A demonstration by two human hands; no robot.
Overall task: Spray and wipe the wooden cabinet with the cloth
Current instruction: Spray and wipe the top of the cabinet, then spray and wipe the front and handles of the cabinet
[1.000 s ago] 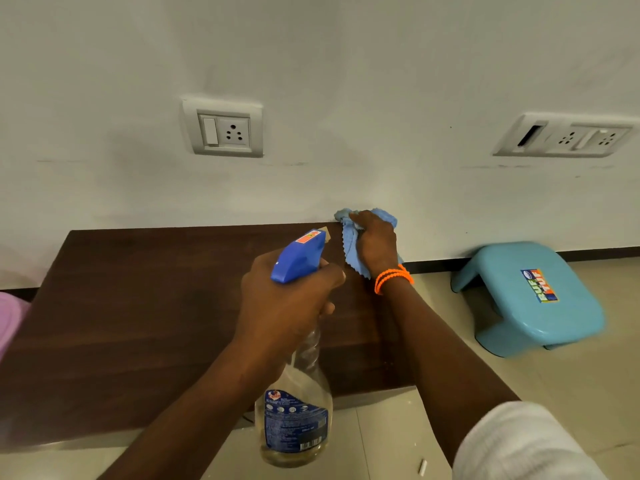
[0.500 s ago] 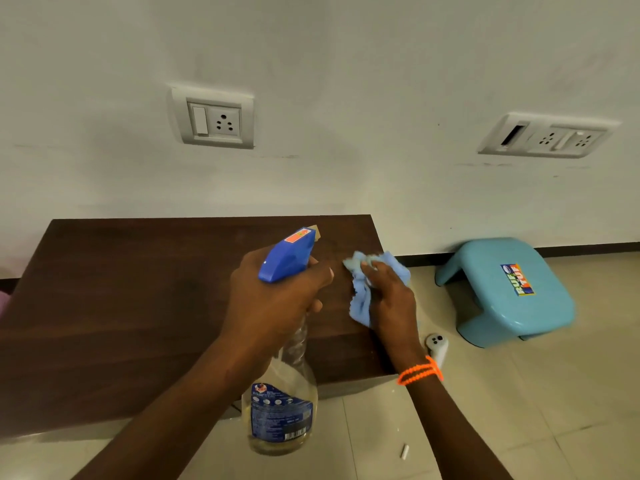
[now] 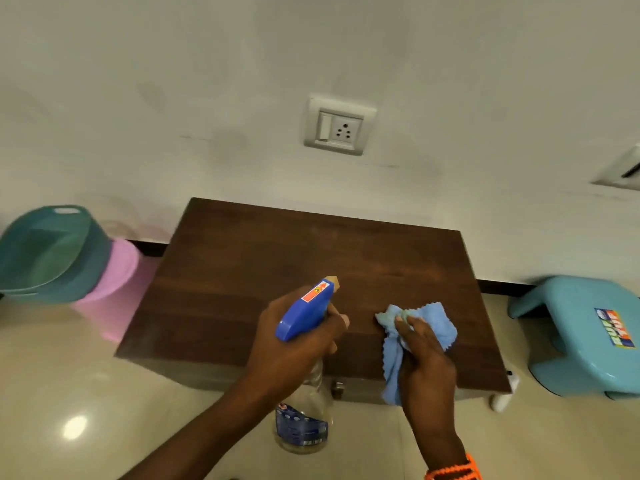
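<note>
Wooden cabinet [image 3: 277, 271] stands against the wall, directly below the wall socket [image 3: 339, 127]. Right hand [image 3: 420, 362] presses a crumpled blue cloth [image 3: 431, 323] on the cabinet top near its front right corner, fingers curled into the fabric. Left hand [image 3: 294, 348] grips the spray bottle [image 3: 304, 393] at the cabinet's front edge, nozzle toward the wall; blue stool [image 3: 581, 337] right of the cabinet, pink and teal bins [image 3: 69, 265] left.

A white switch-and-socket plate [image 3: 339, 126] sits on the pale wall [image 3: 173, 98]. A second plate [image 3: 621, 171] is cut off at the right edge. On the glossy tiled floor [image 3: 69, 393], a teal basket [image 3: 48, 252] rests tilted on a pink bin [image 3: 114, 289] at left. A light blue stool [image 3: 581, 336] bearing a colourful sticker [image 3: 612, 328] stands at right, near a small white object [image 3: 502, 398].
</note>
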